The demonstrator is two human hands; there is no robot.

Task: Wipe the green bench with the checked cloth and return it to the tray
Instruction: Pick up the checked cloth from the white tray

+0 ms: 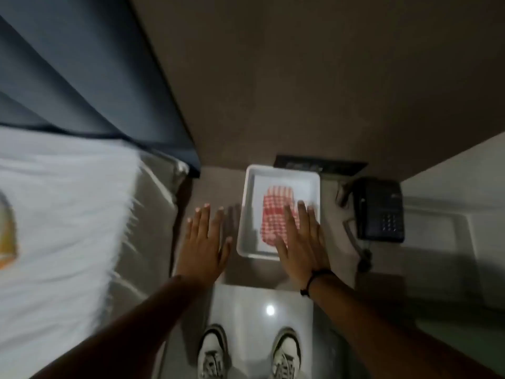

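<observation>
Setting: dim room, a bed with white bedding [62, 214] on the left, a brownish wall ahead, and a low surface [216, 187] at its foot; the light is too poor to tell its colour, so whether this is the green bench cannot be said.
Tray: white tray [241, 236] sits on that surface, with a dark telephone [379, 212] to its right and apart from it.
Cloth: red checked cloth [276, 212] lies folded inside the tray, roughly central.
Right hand: right hand [300, 242] hovers flat over the near right part of the tray, fingers straight and close together, holding nothing, its fingertips overlapping the cloth's edge.
Left hand: left hand [205, 242] is flat and empty just left of the tray, fingers slightly spread.
Step in hand: probably the pick-up, since the cloth is ungrasped.
Doing it well: curl the right fingers down onto the cloth, pinch through all layers so it lifts as one pad, and steady the tray rim with the left hand so it does not slide.
</observation>
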